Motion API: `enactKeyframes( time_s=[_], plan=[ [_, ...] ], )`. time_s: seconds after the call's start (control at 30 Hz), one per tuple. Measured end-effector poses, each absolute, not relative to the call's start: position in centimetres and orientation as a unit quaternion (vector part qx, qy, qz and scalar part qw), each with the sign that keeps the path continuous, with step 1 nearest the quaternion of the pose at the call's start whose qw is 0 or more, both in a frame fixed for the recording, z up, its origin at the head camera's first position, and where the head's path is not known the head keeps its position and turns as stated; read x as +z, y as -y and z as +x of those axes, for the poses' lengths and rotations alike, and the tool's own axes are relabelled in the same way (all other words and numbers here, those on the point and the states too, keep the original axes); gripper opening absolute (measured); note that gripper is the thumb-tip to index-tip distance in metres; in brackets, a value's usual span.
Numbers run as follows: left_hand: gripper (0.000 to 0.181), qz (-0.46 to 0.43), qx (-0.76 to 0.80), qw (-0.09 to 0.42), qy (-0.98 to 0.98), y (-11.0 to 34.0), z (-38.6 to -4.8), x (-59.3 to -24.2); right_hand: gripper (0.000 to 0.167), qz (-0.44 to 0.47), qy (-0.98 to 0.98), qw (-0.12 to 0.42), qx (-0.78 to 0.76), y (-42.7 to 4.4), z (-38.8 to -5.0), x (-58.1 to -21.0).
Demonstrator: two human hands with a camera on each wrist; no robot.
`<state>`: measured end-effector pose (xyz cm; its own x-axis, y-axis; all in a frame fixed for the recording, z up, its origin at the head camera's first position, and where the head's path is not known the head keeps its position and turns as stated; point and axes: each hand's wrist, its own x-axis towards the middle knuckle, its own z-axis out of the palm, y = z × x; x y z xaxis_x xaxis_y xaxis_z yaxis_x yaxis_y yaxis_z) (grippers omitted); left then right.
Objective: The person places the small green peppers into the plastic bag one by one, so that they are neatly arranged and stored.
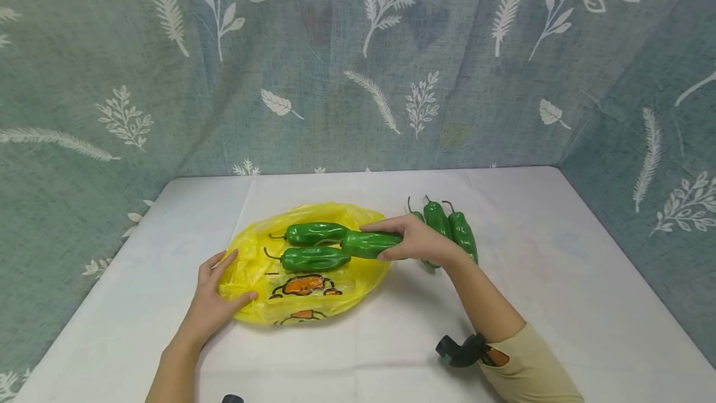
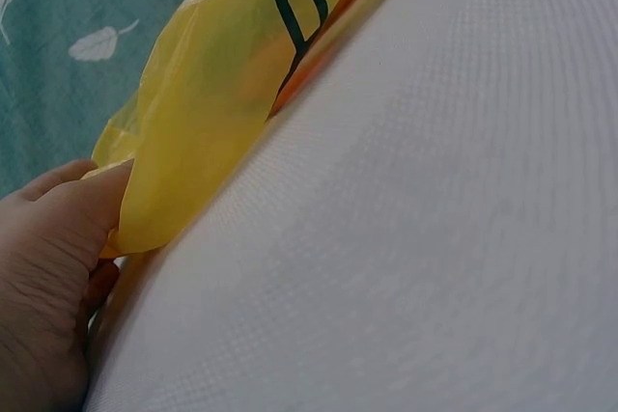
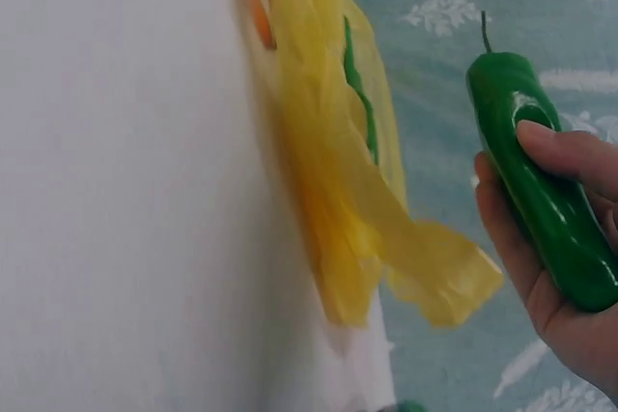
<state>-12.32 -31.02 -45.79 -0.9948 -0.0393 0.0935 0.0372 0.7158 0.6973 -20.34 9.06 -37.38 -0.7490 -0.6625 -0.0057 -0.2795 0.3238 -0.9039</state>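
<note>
A yellow plastic bag (image 1: pixel 363 282) with orange printed figures lies spread on the white table. Two green peppers (image 1: pixel 315 259) rest on it, stems toward the left. My left hand (image 1: pixel 215 297) pinches the bag's left edge between thumb and fingers, as the left wrist view also shows the hand (image 2: pixel 58 267) at the bag (image 2: pixel 193 151). Over the bag's right side, my right hand (image 1: pixel 422 241) grips another green pepper (image 1: pixel 366 244). In the right wrist view this pepper (image 3: pixel 541 180) lies between thumb and fingers, held above the bag, its stem pointing away from the palm.
Several more green peppers (image 1: pixel 463 232) lie together on the table right of the bag, partly hidden behind my right hand. A grey-green cloth (image 1: pixel 313 111) with white leaf prints hangs behind the table. A black wrist device (image 1: pixel 461 351) sits on my right forearm.
</note>
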Motion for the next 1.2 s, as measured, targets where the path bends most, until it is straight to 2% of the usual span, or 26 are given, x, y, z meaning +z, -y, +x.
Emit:
enactKeyframes(
  time_s=[0.2,0.53,1.2],
  plan=[
    [0.095,-0.005,-0.380,0.058,0.923,31.1,-12.7,-45.9,0.055,-0.284,-0.786,0.195,-0.514,-7.1,-20.2,-37.7],
    [0.095,0.000,-0.380,0.048,0.924,31.0,-12.5,-45.5,0.056,-0.324,-0.779,0.180,-0.505,-4.2,-20.0,-38.2],
    [0.095,0.003,-0.378,0.052,0.924,31.1,-12.4,-45.9,0.055,-0.369,-0.814,0.173,-0.413,0.8,-19.2,-41.2]
  ],
)
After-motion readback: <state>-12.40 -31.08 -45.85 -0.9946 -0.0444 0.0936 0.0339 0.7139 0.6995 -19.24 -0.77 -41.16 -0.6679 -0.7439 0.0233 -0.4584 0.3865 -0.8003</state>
